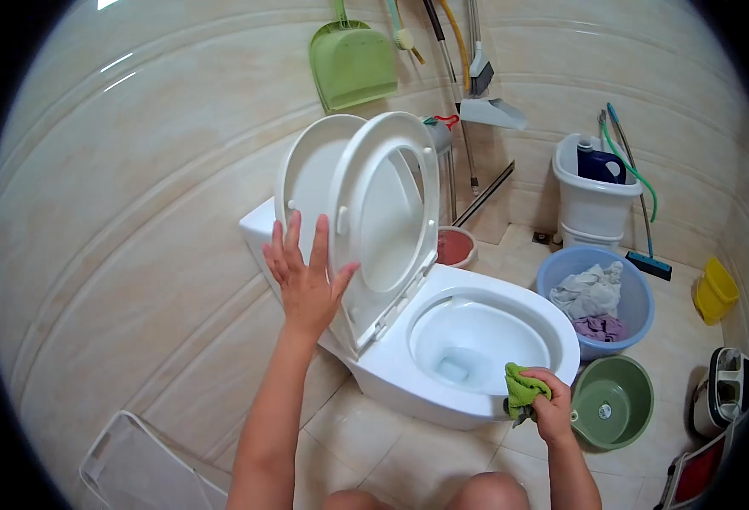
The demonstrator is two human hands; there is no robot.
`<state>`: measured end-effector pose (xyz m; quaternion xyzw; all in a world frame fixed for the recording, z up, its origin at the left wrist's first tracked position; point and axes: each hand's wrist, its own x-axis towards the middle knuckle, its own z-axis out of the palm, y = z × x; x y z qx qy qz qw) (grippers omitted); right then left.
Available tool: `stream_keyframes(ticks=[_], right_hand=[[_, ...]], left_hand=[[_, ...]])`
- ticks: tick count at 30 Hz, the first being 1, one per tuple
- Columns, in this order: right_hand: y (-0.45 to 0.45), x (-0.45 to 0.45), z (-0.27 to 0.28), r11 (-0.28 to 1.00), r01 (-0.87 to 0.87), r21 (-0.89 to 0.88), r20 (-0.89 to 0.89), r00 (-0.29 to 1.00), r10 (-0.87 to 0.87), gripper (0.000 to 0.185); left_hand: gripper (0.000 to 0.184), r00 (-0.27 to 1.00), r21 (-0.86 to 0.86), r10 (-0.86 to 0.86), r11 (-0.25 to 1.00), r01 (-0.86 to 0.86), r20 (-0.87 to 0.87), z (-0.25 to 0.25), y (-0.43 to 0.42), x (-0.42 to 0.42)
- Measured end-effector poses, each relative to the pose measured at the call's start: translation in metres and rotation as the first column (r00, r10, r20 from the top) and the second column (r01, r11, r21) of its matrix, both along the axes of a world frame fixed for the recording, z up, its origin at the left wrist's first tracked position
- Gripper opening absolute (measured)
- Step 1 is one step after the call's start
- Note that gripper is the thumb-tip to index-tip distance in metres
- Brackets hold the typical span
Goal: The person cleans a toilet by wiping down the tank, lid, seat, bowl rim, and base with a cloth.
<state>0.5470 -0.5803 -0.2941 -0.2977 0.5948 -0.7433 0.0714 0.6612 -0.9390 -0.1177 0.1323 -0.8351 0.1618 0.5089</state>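
A white toilet [374, 374] stands in the middle, its bowl uncovered. Its seat ring [429, 200] and lid [302, 157] are both raised, with a gap between them. My left hand [306, 276] is in front of the lid and the seat's left edge, fingers spread and holding nothing; whether it touches them is unclear. A crumpled green cloth [524, 387] is gripped in my right hand [551, 408], over the front rim of the bowl.
To the right are a green basin [625, 374], a blue tub [638, 289] with cloths and a white bin [599, 200]. A green dustpan [353, 68] and brushes hang behind. A yellow container [716, 293] is far right; a white-framed item [136, 463] is lower left.
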Motion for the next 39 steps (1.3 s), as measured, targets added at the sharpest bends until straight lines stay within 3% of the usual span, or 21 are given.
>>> stream_keyframes(ticks=[2,5,8,10,12,15,21,24,26,27,28,30,33,35,37,39], right_hand=[[-0.006,0.004,0.009,0.998,-0.05,-0.032,0.064,0.997,0.052,0.046],[-0.023,0.005,0.013,0.998,-0.055,-0.044,0.018,0.998,0.056,0.046],[-0.04,0.004,0.023,0.996,-0.058,-0.073,-0.017,0.998,0.057,0.047],[-0.061,0.002,0.029,0.993,-0.063,-0.096,-0.019,0.998,0.061,0.048],[-0.085,0.003,0.043,0.994,-0.015,-0.104,-0.139,0.99,0.0,0.048],[-0.122,0.0,0.058,0.99,-0.101,-0.101,-0.194,0.978,0.08,0.046],[-0.208,0.0,0.138,0.983,-0.118,-0.142,-0.307,0.949,0.07,0.042],[-0.268,-0.004,0.186,0.949,-0.094,-0.299,-0.47,0.88,-0.061,0.042],[-0.309,-0.006,0.209,0.947,-0.094,-0.307,-0.592,0.798,-0.113,0.038],[-0.329,-0.009,0.216,0.949,-0.059,-0.311,-0.713,0.675,-0.192,0.037],[-0.337,-0.01,0.222,0.951,-0.054,-0.303,-0.717,0.67,-0.191,0.037],[-0.351,-0.017,0.229,0.943,0.006,-0.331,-0.851,0.43,-0.301,0.041],[-0.367,-0.046,0.249,0.913,0.039,-0.407,-0.839,0.379,-0.39,0.04],[-0.385,-0.069,0.27,0.887,0.189,-0.421,-0.801,0.382,-0.462,0.035],[-0.386,-0.092,0.286,0.918,0.223,-0.329,-0.732,0.554,-0.396,0.031],[-0.388,-0.122,0.286,0.893,0.402,-0.201,-0.685,0.594,-0.422,0.03]], left_hand=[[0.08,0.997,-0.016,0.072,0.997,-0.073,-0.023,0.001,-0.007,0.0],[0.079,0.985,-0.047,0.139,0.988,-0.144,-0.104,-0.001,-0.019,-0.001],[0.081,0.979,0.038,0.157,0.987,-0.153,-0.133,0.001,-0.027,0.002],[0.083,0.981,0.114,0.122,0.988,-0.105,-0.153,-0.001,-0.036,0.004],[0.082,0.981,0.126,0.098,0.989,-0.077,-0.166,-0.003,-0.05,0.003],[0.079,0.988,0.187,0.003,0.982,0.027,-0.157,-0.008,-0.061,0.001],[0.071,0.962,0.255,-0.16,0.943,0.215,-0.219,-0.023,-0.072,-0.017],[0.07,0.937,0.234,-0.228,0.927,0.292,-0.265,-0.025,-0.074,-0.017],[0.071,0.92,0.224,-0.27,0.914,0.338,-0.283,-0.028,-0.074,-0.017],[0.072,0.918,0.26,-0.274,0.9,0.35,-0.285,-0.029,-0.072,-0.016],[0.073,0.917,0.296,-0.279,0.884,0.362,-0.285,-0.028,-0.07,-0.015],[0.075,0.915,0.314,-0.292,0.873,0.374,-0.279,-0.027,-0.068,-0.01],[0.077,0.911,0.293,-0.327,0.871,0.394,-0.252,-0.029,-0.068,-0.011],[0.076,0.909,0.283,-0.323,0.875,0.393,-0.264,-0.03,-0.068,-0.013],[0.074,0.908,0.27,-0.323,0.879,0.393,-0.269,-0.032,-0.069,-0.014],[0.075,0.895,0.247,-0.353,0.873,0.42,-0.274,-0.033,-0.07,-0.014]])
